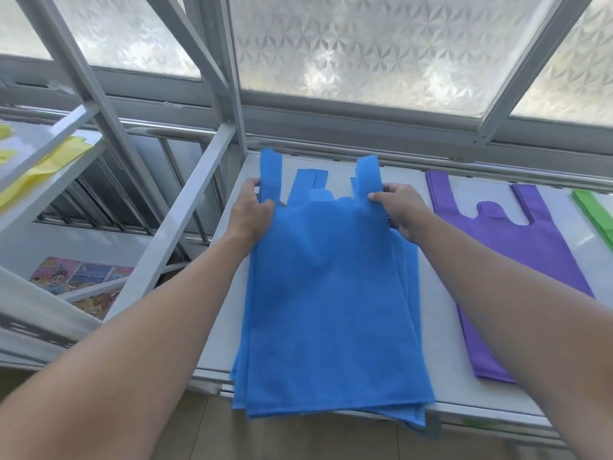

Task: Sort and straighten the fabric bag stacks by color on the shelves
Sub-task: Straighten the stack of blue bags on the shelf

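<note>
Gripping soft blue fabric bags: left hand, right hand.

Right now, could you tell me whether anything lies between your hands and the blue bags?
Nothing visible does. The left hand and right hand grip the top blue bag at its handles, over the blue stack on the shelf. The purple bag lies apart to the right.
</note>
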